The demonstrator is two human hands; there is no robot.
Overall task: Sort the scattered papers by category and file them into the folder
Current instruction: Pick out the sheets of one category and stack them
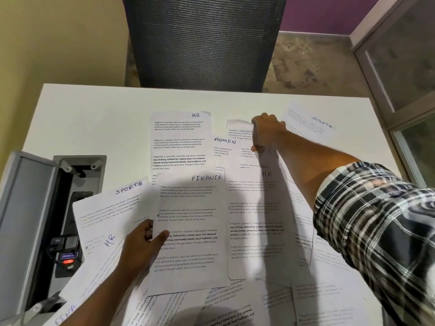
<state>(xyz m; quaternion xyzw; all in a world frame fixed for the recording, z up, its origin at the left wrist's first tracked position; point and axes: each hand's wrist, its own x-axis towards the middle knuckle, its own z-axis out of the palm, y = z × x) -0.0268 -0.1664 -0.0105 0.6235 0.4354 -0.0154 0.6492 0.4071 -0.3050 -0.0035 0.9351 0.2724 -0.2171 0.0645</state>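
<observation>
Your left hand (141, 243) is pinching the FINANCE sheet (190, 231) by its left edge, thumb on top, near the front of the desk (94, 109). Your right hand (266, 130) is stretched out to a far sheet (237, 130) beside the ADMIN sheet (223, 147), fingers curled over its edge. Loose papers (317, 290) overlap all over.

Mesh chair (204, 41) behind white table (94, 109)

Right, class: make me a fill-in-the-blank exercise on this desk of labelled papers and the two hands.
1. The left hand pinches the sheet headed ____.
2. The sheet at the far right is headed ____.
3. The sheet nearest the chair is headed ____.
4. The right hand rests on a ____.

Missing words: FINANCE; SPORTS; HR; sheet
</observation>
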